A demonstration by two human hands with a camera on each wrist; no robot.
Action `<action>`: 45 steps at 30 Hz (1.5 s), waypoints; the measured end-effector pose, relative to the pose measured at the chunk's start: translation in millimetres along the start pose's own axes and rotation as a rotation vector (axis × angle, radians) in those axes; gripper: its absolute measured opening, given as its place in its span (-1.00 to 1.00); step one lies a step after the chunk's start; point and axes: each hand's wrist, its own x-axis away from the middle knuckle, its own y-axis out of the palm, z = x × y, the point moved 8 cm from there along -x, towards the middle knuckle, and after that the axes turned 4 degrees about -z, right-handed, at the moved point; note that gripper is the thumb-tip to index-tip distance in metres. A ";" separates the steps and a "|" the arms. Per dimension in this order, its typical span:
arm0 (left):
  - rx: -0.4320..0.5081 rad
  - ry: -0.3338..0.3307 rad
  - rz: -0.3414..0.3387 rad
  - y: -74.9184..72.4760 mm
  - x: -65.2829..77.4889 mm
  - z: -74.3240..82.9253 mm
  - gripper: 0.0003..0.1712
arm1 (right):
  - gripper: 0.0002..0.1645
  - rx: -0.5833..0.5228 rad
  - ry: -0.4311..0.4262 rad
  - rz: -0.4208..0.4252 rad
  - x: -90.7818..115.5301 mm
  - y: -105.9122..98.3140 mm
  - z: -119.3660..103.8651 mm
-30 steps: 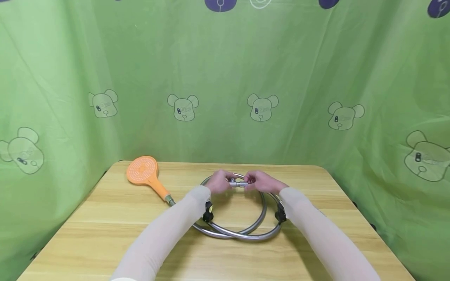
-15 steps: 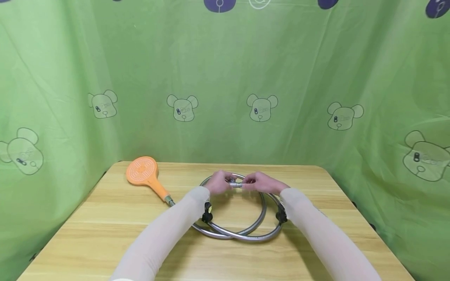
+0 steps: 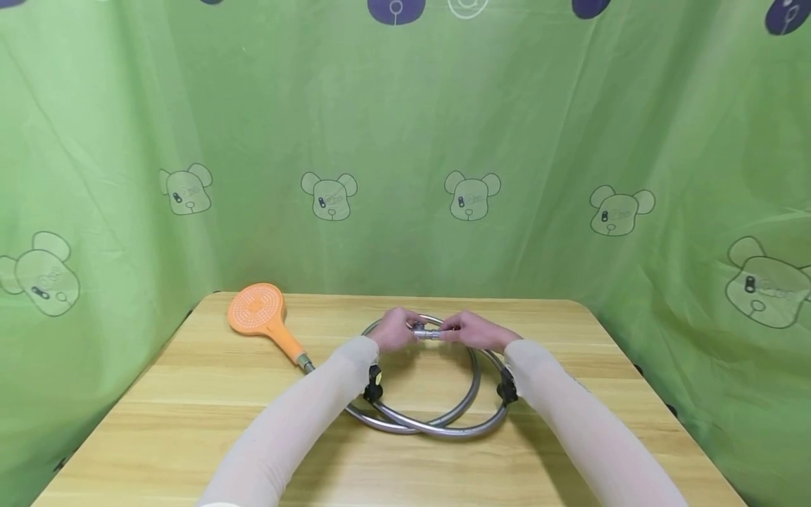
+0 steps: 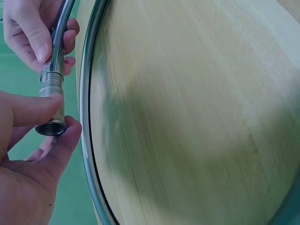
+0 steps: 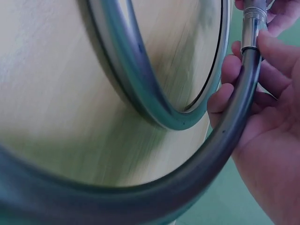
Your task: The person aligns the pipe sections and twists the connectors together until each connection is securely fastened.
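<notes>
Beyond the middle of the table, both hands meet at a metal hose joint. My left hand (image 3: 394, 331) pinches a silvery threaded connector (image 4: 50, 89) between thumb and fingers; its open end, with thread inside, faces away from the hose. My right hand (image 3: 475, 329) grips the chrome end nut (image 5: 250, 35) of a grey shower hose (image 5: 187, 197), the fingers curled round nut and hose. A band of thread shows between nut and connector, which are in line. The hose loops over the table and runs to an orange shower head (image 3: 256, 310) lying face up at the far left.
The wooden table (image 3: 190, 436) ends at a green curtain (image 3: 405, 246) with bear prints behind and at both sides. Black wrist cameras (image 3: 374, 384) sit close to the hose loops under each forearm.
My right fingers slid left over the joint, then back slightly right, baring more of the metal again. The left hand stays almost still, and the shower head has not moved.
</notes>
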 end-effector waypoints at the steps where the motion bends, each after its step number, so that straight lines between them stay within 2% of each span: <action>1: -0.003 0.000 0.000 0.2 0.2 0.3 -0.45 | -0.67 -0.010 0.002 0.005 -0.4 0.0 0.9; 8: 0.005 -0.005 -0.009 0.1 2.7 3.5 -0.42 | -0.77 -0.034 -0.031 0.071 -1.4 -4.8 -0.8; 12: -0.013 -0.003 -0.009 -0.2 3.7 4.8 -0.42 | -0.85 -0.033 -0.058 0.084 1.1 -5.5 -5.7; 16: 0.016 -0.016 -0.009 -1.1 4.0 2.2 -0.43 | -0.84 -0.021 -0.082 0.083 2.8 -4.5 -6.9; 25: 0.099 -0.036 0.002 -2.2 -2.0 -8.6 -0.43 | -0.73 -0.004 -0.024 0.053 -0.4 -3.6 5.3; 30: 0.176 -0.043 0.002 -2.1 -2.4 -8.3 -0.41 | -0.76 -0.049 -0.054 0.093 0.2 -4.6 0.8; 34: 0.210 -0.054 0.000 -2.3 -1.2 -6.9 -0.41 | -0.81 -0.031 -0.084 0.109 4.0 -5.3 -5.9; 37: 0.215 -0.052 -0.004 -2.4 -0.4 -5.7 -0.41 | -0.84 -0.013 -0.076 0.089 5.9 -4.2 -7.0; 45: 0.202 -0.039 -0.015 0.0 1.4 -4.3 -0.42 | -0.71 -0.007 -0.016 0.044 6.6 -3.4 -1.4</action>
